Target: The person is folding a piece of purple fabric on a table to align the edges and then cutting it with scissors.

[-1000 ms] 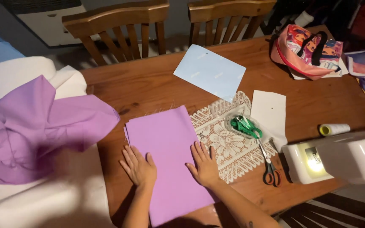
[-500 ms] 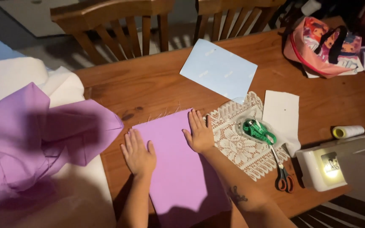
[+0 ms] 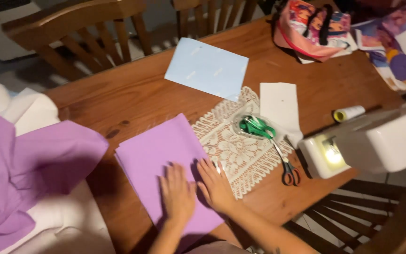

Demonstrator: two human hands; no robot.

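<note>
Wooden table (image 3: 118,94): folded lilac fabric (image 3: 158,155) lies neat beside the lace doily (image 3: 236,150); my left hand (image 3: 177,195) and right hand (image 3: 217,186) press flat, grasping nothing, lower half unsmoothed.

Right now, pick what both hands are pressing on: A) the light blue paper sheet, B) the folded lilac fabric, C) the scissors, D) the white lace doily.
B: the left hand and right hand lie flat, side by side, on the folded lilac fabric; the right hand sits at its edge beside the lace doily.
</note>
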